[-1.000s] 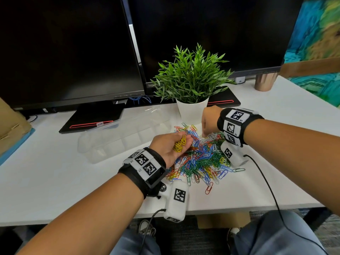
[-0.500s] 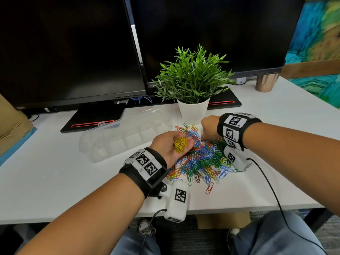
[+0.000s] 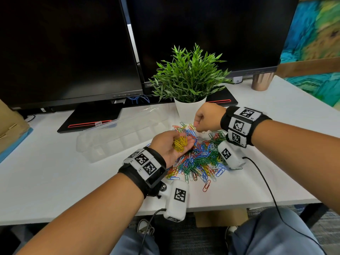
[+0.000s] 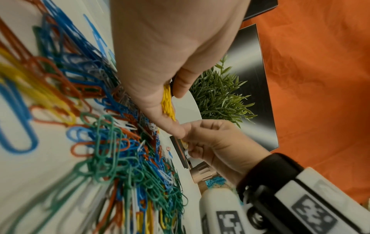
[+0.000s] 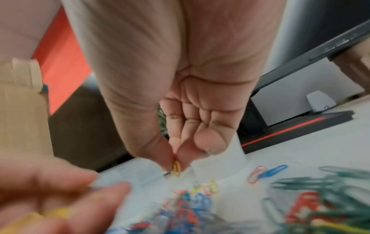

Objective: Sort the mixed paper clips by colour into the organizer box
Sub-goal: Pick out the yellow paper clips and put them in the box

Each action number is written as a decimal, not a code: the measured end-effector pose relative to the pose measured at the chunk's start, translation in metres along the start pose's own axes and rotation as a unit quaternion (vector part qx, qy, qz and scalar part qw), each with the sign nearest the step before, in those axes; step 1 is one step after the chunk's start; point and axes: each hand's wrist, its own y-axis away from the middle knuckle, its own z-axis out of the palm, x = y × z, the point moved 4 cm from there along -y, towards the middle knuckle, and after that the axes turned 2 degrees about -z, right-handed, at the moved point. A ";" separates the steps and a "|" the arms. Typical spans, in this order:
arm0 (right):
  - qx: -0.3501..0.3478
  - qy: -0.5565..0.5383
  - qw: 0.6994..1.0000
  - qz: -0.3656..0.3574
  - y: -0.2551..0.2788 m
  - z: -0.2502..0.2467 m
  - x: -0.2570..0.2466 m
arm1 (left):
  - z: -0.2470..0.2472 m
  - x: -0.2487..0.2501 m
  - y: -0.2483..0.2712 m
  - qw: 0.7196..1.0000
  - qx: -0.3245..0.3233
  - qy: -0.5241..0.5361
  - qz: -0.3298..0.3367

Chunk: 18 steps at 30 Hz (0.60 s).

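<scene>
A heap of mixed coloured paper clips (image 3: 200,159) lies on the white desk in front of the plant pot. My left hand (image 3: 172,144) hovers palm up over the heap's left side, cupping a bunch of yellow clips (image 3: 180,143) (image 4: 167,102). My right hand (image 3: 204,118) hangs above the far edge of the heap, thumb and forefinger pinching one yellow clip (image 5: 176,168), the other fingers curled in. The clear organizer box (image 3: 117,140) sits open to the left of the heap; what its compartments hold cannot be made out.
A potted green plant (image 3: 187,81) stands just behind the heap. Two dark monitors (image 3: 64,52) on black stands fill the back. A copper cup (image 3: 261,81) is at the back right, a cardboard box (image 3: 9,126) at the far left. Cables hang over the desk's front edge.
My right hand dipped to the heap and has risen with a yellow clip pinched. My left hand stayed put with its yellow bunch.
</scene>
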 end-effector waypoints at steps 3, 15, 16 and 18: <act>-0.030 -0.124 0.992 -0.016 0.015 0.000 -0.011 | 0.006 -0.004 0.002 1.000 -0.012 0.007 -0.008; -0.028 -0.163 0.986 0.006 0.056 0.001 -0.003 | 0.006 -0.018 0.015 0.999 0.013 0.036 -0.030; -0.037 -0.118 0.992 0.018 0.061 0.000 0.001 | 0.003 -0.018 0.015 0.999 0.022 0.018 -0.031; -0.079 -0.035 0.995 0.044 0.072 0.002 0.008 | 0.002 -0.018 0.016 0.999 0.019 -0.022 -0.042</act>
